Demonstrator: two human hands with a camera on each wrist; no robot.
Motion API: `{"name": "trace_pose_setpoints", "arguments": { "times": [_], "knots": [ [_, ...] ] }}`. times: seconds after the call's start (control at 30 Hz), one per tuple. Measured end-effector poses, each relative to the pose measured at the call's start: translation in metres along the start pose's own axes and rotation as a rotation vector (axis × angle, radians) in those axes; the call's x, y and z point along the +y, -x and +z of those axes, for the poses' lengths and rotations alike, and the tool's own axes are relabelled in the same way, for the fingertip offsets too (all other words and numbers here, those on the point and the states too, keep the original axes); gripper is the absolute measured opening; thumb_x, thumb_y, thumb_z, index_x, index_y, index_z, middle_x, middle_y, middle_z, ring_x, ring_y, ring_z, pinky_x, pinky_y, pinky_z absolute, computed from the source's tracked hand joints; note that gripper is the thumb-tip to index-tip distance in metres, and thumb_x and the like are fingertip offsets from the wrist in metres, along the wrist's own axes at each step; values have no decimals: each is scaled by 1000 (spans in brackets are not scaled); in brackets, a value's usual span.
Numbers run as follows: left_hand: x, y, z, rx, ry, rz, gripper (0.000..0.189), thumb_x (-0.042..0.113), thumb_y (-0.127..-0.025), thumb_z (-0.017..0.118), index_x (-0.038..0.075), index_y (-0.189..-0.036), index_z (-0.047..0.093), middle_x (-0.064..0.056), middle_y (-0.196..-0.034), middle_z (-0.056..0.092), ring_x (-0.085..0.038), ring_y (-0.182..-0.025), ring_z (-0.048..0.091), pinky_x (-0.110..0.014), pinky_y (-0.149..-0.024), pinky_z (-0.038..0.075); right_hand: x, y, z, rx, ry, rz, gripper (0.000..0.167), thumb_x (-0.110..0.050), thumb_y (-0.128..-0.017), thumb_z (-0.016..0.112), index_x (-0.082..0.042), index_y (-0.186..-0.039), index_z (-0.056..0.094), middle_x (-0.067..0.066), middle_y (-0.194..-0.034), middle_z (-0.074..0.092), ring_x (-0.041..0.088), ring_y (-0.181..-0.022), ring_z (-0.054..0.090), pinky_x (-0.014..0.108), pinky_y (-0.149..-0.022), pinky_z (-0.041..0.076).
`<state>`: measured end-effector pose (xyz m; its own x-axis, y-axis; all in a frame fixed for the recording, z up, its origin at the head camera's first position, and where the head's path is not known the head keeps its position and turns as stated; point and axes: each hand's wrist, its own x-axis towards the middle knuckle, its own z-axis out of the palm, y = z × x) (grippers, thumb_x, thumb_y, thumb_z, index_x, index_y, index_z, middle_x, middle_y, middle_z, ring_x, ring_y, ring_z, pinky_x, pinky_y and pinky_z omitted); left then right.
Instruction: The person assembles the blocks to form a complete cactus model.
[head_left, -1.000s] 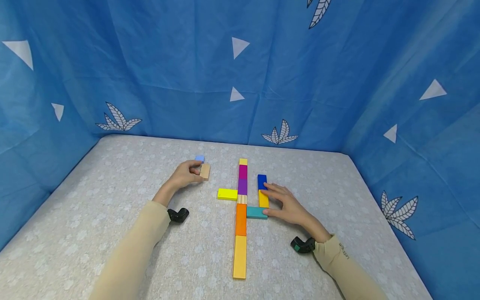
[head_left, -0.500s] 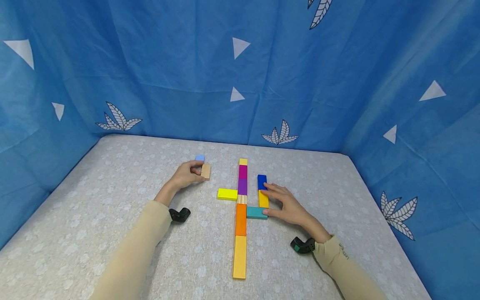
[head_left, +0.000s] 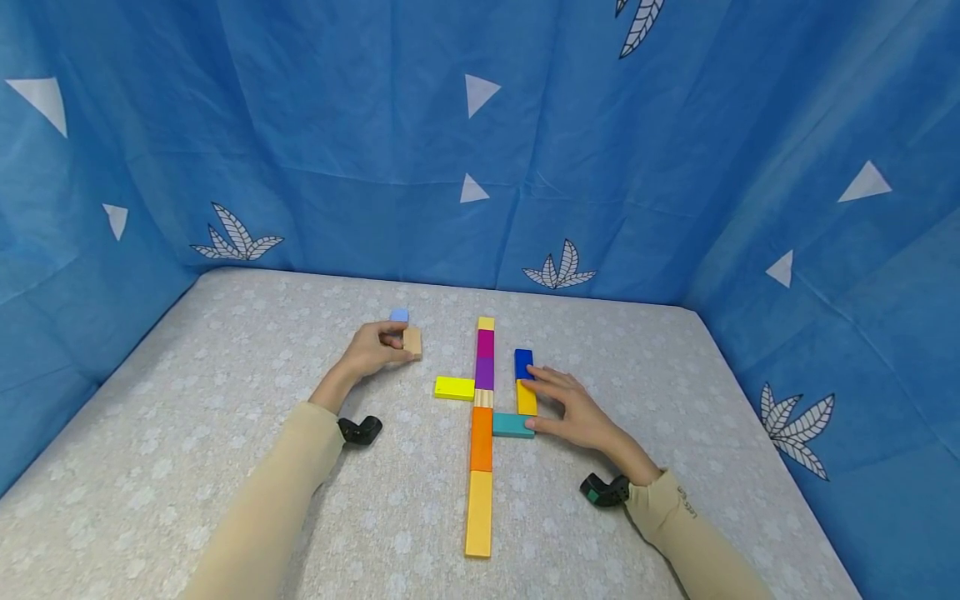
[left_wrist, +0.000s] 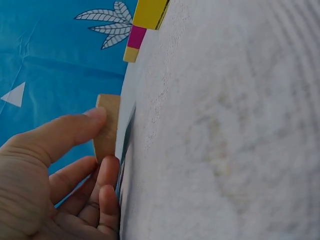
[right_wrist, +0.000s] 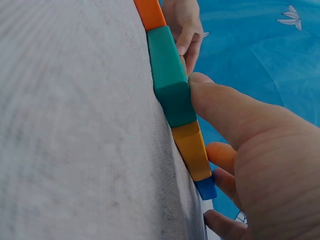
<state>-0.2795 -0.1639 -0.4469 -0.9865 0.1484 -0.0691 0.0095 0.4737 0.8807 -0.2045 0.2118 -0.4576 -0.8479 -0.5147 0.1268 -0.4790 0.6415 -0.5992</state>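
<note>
My left hand [head_left: 371,348] pinches a plain wooden block [head_left: 412,342] between thumb and fingers; in the left wrist view the thumb lies on the face of this wooden block [left_wrist: 108,126]. Just beyond it lies a light blue block [head_left: 399,316], partly behind the fingers. On the other side, my right hand [head_left: 573,410] rests over a row of blocks. Its thumb touches the teal block [right_wrist: 170,75], and its relaxed fingertips are at the amber block [right_wrist: 191,150] and the dark blue block [head_left: 523,363]. These fingers curl round nothing.
A straight line of blocks runs down the table's middle: a purple block [head_left: 484,373], an orange block [head_left: 482,439] and a long pale yellow block [head_left: 478,514] among others. A bright yellow block [head_left: 454,388] juts out leftward. Blue curtain [head_left: 420,208] surrounds the table.
The wooden block and my left hand have shifted very slightly to the right. My right hand and the other blocks keep their places.
</note>
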Motion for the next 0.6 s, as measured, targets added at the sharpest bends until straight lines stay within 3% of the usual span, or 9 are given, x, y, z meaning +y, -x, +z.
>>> {"name": "trace_pose_setpoints", "arguments": {
  "times": [0.3, 0.6],
  "knots": [
    [21, 5, 10, -58, 37, 55, 60, 11, -81, 78, 2, -136, 55, -8, -94, 63, -21, -91, 57, -26, -74, 45, 1, -1, 0, 2, -2, -7, 65, -36, -84, 76, -14, -141, 54, 6, -155, 40, 37, -146, 29, 66, -116, 15],
    [31, 9, 25, -133, 0, 83, 59, 8, -81, 78, -1, -135, 55, -18, -115, 62, -21, -92, 58, -25, -73, 47, 2, -1, 1, 4, -4, -6, 65, -37, -84, 76, -15, -141, 55, 6, -156, 40, 37, -145, 29, 67, -113, 22]
  ]
}}
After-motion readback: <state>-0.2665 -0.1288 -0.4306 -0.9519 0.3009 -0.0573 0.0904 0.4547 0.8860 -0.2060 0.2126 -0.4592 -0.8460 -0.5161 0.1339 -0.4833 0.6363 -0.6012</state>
